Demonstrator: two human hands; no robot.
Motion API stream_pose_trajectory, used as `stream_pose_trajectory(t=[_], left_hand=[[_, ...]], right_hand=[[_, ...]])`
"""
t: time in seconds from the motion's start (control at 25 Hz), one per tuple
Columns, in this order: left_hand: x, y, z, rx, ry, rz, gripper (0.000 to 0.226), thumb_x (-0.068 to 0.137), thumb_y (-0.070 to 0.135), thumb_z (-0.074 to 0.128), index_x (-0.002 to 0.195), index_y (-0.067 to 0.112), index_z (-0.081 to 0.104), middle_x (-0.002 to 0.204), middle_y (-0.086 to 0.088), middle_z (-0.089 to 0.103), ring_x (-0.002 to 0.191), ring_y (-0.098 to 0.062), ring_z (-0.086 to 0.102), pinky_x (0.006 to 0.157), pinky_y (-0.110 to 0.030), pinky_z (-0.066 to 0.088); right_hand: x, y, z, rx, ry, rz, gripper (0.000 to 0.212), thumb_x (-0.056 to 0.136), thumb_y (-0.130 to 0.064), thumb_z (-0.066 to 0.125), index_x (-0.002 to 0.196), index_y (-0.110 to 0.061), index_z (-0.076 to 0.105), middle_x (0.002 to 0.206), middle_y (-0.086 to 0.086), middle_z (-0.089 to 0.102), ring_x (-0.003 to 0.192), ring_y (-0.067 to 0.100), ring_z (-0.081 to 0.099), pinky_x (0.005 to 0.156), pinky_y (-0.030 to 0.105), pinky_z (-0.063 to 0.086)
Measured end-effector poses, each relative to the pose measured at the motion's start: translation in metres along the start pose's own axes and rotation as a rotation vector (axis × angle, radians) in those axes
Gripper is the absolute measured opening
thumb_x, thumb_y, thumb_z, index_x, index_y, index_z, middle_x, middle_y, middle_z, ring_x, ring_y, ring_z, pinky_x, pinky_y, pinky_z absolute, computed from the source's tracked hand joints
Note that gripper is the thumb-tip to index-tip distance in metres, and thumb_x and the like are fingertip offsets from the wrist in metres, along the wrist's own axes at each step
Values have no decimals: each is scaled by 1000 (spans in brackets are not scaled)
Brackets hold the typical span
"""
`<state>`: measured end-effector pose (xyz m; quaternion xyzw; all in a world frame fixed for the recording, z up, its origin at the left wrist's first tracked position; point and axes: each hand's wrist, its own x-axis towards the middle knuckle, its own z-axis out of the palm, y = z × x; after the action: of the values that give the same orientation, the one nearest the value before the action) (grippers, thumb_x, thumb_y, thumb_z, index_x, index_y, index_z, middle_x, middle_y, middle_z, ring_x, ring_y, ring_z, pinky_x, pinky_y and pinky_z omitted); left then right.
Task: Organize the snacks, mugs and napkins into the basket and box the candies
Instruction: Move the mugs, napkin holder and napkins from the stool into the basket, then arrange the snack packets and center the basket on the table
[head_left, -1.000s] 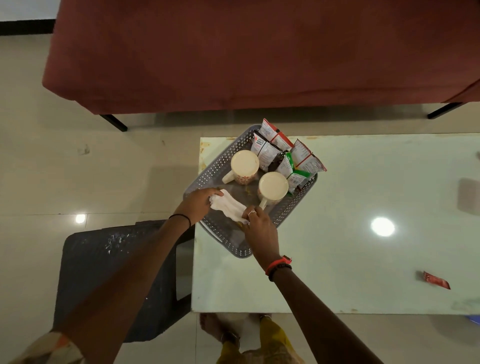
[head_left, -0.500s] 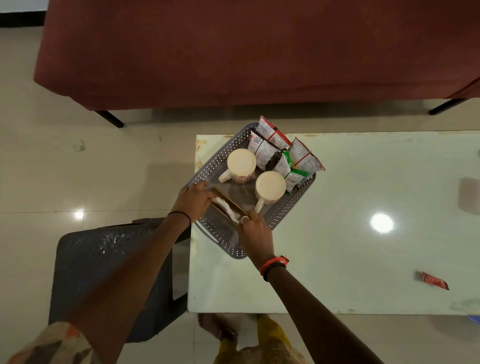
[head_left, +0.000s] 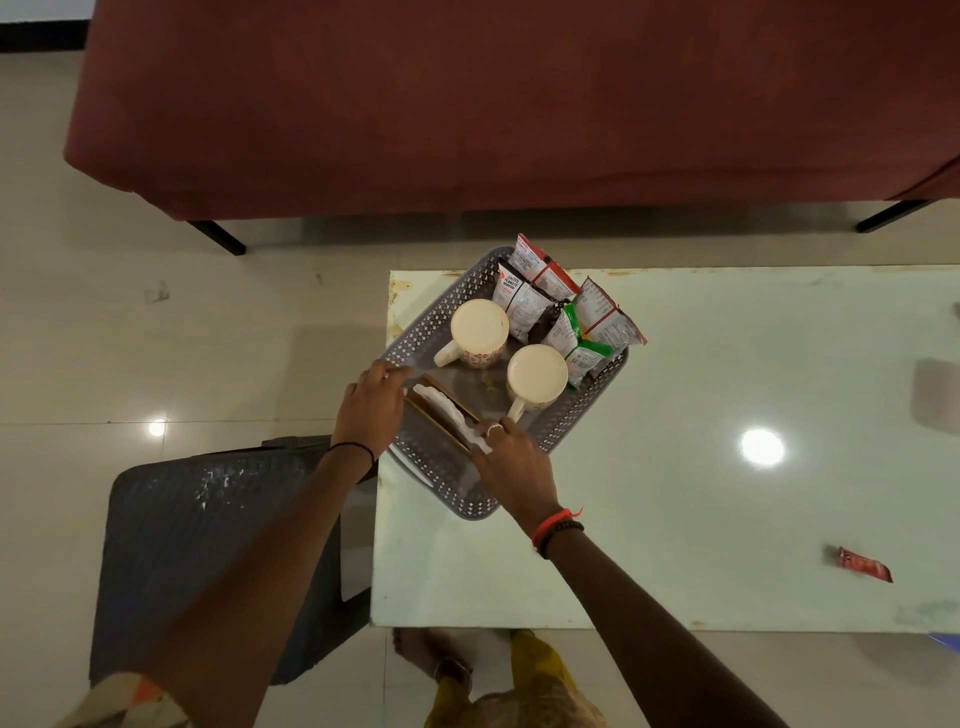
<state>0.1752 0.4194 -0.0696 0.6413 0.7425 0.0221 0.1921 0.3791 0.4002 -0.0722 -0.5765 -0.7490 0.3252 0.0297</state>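
A grey perforated basket sits at the table's near-left corner. Inside stand two cream mugs, one at the left and one at the right, with several snack packets upright along the far side. White napkins rest in a brown wooden holder in the near-left part of the basket. My left hand grips the holder's left end by the basket rim. My right hand holds its right end, fingers on the napkins.
The pale glossy table carries a small red sachet near its front right edge. A dark grey plastic chair stands to the table's left. A maroon-covered table fills the far side. My feet show below the table's edge.
The loose white napkin seen a second ago now lies in the wooden holder. Both hands have shifted slightly to the holder's ends inside the basket.
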Motion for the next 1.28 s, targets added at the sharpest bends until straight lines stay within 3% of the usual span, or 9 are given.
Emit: stream_pose_trajectory(t=[0.2, 0.28, 0.36, 0.52, 0.64, 0.8, 0.96, 1.16, 1.28], left_hand=[[-20, 15, 0, -972, 487, -912, 41, 92, 11, 48, 131, 0, 41, 139, -22, 42, 124, -33, 48, 104, -42, 43], [-31, 20, 8, -1181, 404, -1299, 43, 96, 19, 43, 130, -7, 42, 138, -27, 45, 127, -37, 45, 106, -40, 38], [-47, 33, 13, -1382, 281, -1456, 56, 95, 36, 41, 135, -3, 38, 142, -23, 42, 131, -35, 41, 111, -41, 34], [-58, 46, 30, -1524, 276, -1435, 64, 95, 49, 28, 144, 8, 23, 155, -15, 23, 142, -32, 21, 117, -49, 19], [-53, 58, 35, -1628, 94, -1338, 61, 92, 47, 43, 142, 14, 30, 150, -12, 34, 136, -34, 32, 112, -52, 27], [-47, 64, 40, -1583, 128, -1260, 40, 94, 16, 48, 132, 6, 42, 137, -20, 48, 123, -40, 47, 105, -51, 40], [-44, 58, 48, -1411, 143, -1286, 34, 94, 9, 44, 128, 3, 45, 134, -22, 49, 122, -41, 47, 104, -51, 40], [-43, 50, 50, -1388, 108, -1285, 36, 94, 5, 45, 130, 2, 43, 136, -21, 48, 124, -39, 46, 100, -44, 40], [-45, 46, 46, -1210, 92, -1241, 39, 96, 4, 36, 134, -2, 39, 139, -24, 45, 127, -40, 44, 101, -43, 41]], right_hand=[[36, 36, -67, 218, 263, 180, 19, 92, -21, 53, 99, -10, 65, 103, 11, 69, 92, 25, 65, 72, 29, 54], [64, 49, -98, 268, 401, 190, 16, 92, -17, 53, 95, -8, 66, 97, 11, 71, 86, 22, 65, 68, 22, 46], [92, 59, -123, 284, 471, 187, 18, 93, -13, 50, 95, -6, 66, 96, 12, 71, 88, 24, 65, 71, 24, 47], [143, 83, -151, 229, 427, 211, 26, 92, -5, 44, 107, -2, 64, 111, 17, 69, 104, 30, 63, 93, 37, 50], [173, 88, -157, 162, 212, 222, 28, 94, -8, 42, 109, -1, 65, 116, 18, 67, 109, 32, 61, 97, 35, 46], [194, 77, -153, 75, -152, 226, 47, 101, -32, 35, 84, 1, 64, 94, 27, 63, 83, 33, 57, 75, 33, 41], [197, 70, -147, 145, -185, 327, 57, 99, -49, 31, 57, -11, 42, 60, 7, 44, 52, 16, 39, 52, 24, 29], [194, 74, -149, 256, -199, 359, 60, 100, -42, 34, 105, 10, 62, 89, 23, 58, 63, 21, 47, 69, 30, 38], [182, 78, -152, 343, -226, 409, 42, 100, -32, 36, 103, 1, 62, 96, 17, 59, 75, 25, 53, 73, 33, 40]])
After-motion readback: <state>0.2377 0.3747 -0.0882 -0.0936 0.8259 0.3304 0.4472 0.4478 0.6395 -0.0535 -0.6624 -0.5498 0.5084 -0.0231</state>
